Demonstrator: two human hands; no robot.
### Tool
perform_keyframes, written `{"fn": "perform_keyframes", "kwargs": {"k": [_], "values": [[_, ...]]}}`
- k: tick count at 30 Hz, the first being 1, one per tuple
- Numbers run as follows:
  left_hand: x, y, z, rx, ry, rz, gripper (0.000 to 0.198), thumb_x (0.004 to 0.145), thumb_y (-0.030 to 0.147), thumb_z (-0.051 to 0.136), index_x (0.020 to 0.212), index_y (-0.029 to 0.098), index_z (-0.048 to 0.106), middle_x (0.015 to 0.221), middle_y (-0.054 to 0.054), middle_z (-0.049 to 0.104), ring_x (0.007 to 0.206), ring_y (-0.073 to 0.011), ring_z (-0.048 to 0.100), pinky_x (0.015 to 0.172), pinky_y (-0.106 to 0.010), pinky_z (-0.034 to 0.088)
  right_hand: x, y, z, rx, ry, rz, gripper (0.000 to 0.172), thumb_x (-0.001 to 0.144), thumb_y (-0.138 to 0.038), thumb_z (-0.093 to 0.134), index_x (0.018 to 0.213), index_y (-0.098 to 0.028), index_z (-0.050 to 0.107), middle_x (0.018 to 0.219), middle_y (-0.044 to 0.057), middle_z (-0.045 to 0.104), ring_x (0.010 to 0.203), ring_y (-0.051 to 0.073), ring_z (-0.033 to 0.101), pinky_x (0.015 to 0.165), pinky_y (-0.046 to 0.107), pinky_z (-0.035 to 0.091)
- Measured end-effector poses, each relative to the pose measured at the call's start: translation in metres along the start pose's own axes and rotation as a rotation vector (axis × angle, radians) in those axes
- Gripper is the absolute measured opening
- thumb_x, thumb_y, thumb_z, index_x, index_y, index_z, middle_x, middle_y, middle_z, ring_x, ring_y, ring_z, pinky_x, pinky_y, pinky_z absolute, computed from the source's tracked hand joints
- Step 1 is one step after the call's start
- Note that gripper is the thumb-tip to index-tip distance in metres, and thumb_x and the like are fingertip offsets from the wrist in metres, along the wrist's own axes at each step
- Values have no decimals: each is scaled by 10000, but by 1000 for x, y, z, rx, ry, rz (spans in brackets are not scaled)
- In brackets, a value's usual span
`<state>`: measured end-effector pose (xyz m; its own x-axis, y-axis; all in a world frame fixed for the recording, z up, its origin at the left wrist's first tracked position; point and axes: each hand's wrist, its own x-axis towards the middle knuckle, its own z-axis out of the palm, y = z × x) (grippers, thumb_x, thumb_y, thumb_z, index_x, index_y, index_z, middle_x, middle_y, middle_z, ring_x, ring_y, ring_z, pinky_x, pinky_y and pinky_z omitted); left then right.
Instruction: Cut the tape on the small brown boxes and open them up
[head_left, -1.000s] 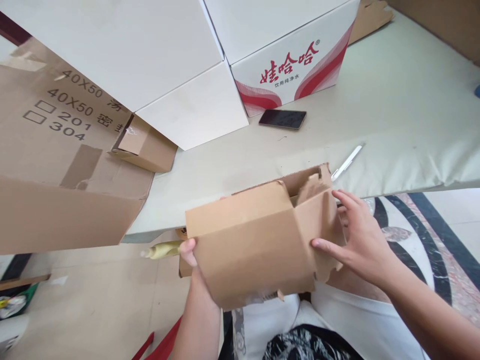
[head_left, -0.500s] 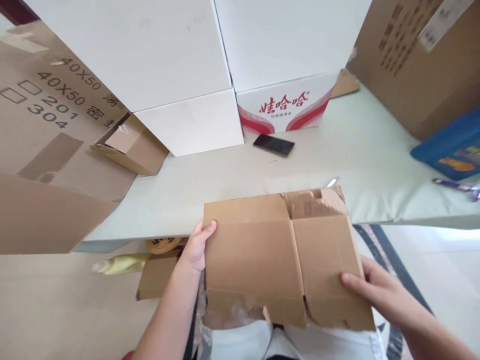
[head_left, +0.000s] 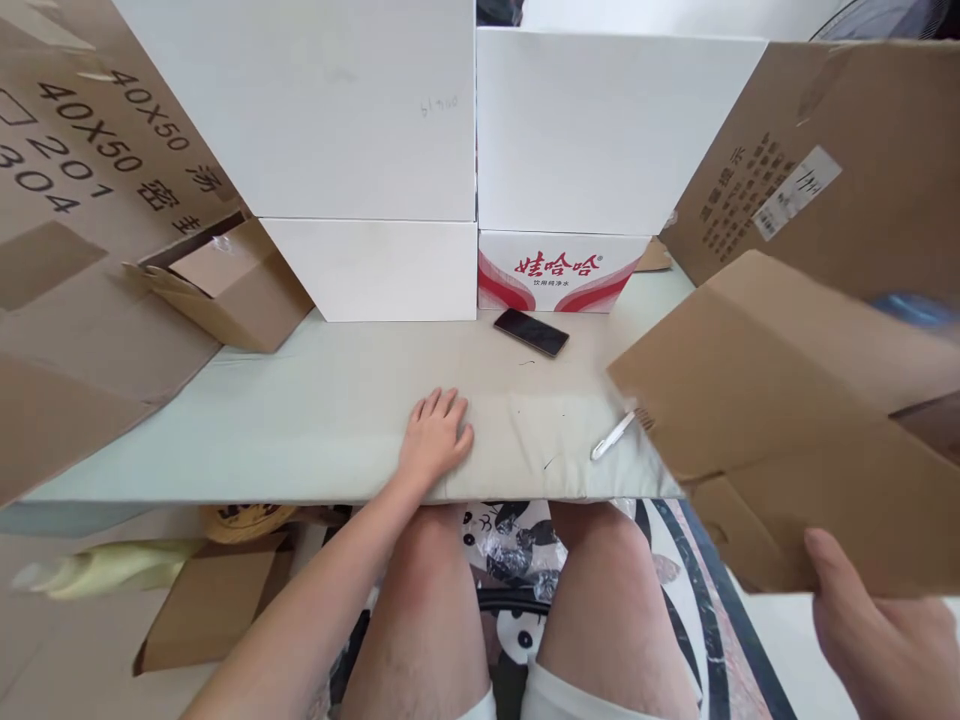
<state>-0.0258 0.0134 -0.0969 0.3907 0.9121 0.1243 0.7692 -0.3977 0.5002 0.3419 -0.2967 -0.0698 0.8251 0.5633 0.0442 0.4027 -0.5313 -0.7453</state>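
Note:
My right hand (head_left: 877, 630) grips the lower edge of a flattened cardboard box (head_left: 787, 420), thumb on the near face and the other fingers mostly hidden. The cardboard is raised and tilted at the right side, over the table's right part. Flat on the tablecloth, with fingers stretched out, lies my left hand (head_left: 437, 435), holding nothing. To its right is a white pen-like tool (head_left: 613, 435), close by the cardboard's left corner. A black phone (head_left: 531, 332) rests farther back, in front of the white box with red print (head_left: 559, 272).
White boxes (head_left: 367, 270) are stacked along the back. Large brown cartons stand at left (head_left: 90, 200) and right (head_left: 847, 150), with a small open carton (head_left: 247, 290) by the left one. Under the table are a yellow-green bottle (head_left: 112, 567) and another cardboard piece (head_left: 217, 605).
My left hand has let go of the flattened cardboard box and come down onto the table. My right hand has swung the cardboard up and to the right, uncovering my knees and the white tool.

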Motion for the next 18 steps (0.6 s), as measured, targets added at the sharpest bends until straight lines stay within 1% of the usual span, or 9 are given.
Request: {"fn": "perform_keyframes", "kwargs": {"k": [1,3,5,7,10,12,14,16,18], "values": [[-3,1,2,78,-15,24,448,911,257,530,1322,149,668,1544,-170,557,1515,-397,405,1265,-593,265,11,-24,4,-64,107,31,505,828,-693,610,1321,-586,606,1113,-19,807,1198,470,683,663,638,647],[-6,3,4,229,-38,57,475,942,280,492,1373,146,636,1552,-165,549,1505,-387,419,1246,-573,306,41,-80,20,-45,228,30,570,832,-621,654,1279,-273,720,1207,161,770,1325,533,577,960,698,575],[-6,4,4,306,-45,64,481,953,293,474,1385,148,628,1543,-159,558,1496,-379,433,1232,-554,334,85,-137,41,33,247,-19,558,840,-490,682,1184,-54,738,1269,292,713,1347,538,556,1122,643,463],[-3,4,4,326,-50,59,474,952,300,478,1377,158,635,1537,-156,563,1491,-376,439,1226,-549,341,140,-186,63,115,234,-92,517,906,-420,616,1272,-60,675,1403,253,653,1372,401,586,1145,465,474],[0,4,2,321,-70,54,461,943,305,501,1360,172,643,1532,-155,567,1491,-374,439,1224,-550,342,215,-235,98,209,139,-67,507,953,-430,565,1369,-140,569,1540,208,546,1376,344,579,1020,433,542],[1,4,2,302,-73,51,453,939,299,511,1350,165,645,1526,-165,569,1489,-382,438,1223,-560,338,241,-246,124,241,-42,21,618,953,-519,523,1369,-62,520,1452,288,576,1178,327,701,869,432,595],[0,4,1,248,-60,50,439,932,282,517,1327,146,650,1510,-186,576,1482,-408,439,1217,-590,331,240,-239,150,240,-195,75,655,889,-550,607,1294,-37,555,1359,308,616,1050,310,737,814,449,609],[-1,4,2,157,-34,57,410,922,269,533,1284,130,664,1484,-210,589,1466,-445,446,1203,-628,327,213,-218,172,225,-270,64,603,796,-520,724,1226,-116,603,1335,269,641,1073,332,716,872,539,608],[-3,3,3,76,-10,68,375,917,261,547,1246,134,673,1469,-212,599,1462,-460,445,1203,-640,316,174,-188,181,222,-312,1,515,760,-467,762,1172,-190,625,1321,213,670,1184,349,675,1027,601,539]]}}
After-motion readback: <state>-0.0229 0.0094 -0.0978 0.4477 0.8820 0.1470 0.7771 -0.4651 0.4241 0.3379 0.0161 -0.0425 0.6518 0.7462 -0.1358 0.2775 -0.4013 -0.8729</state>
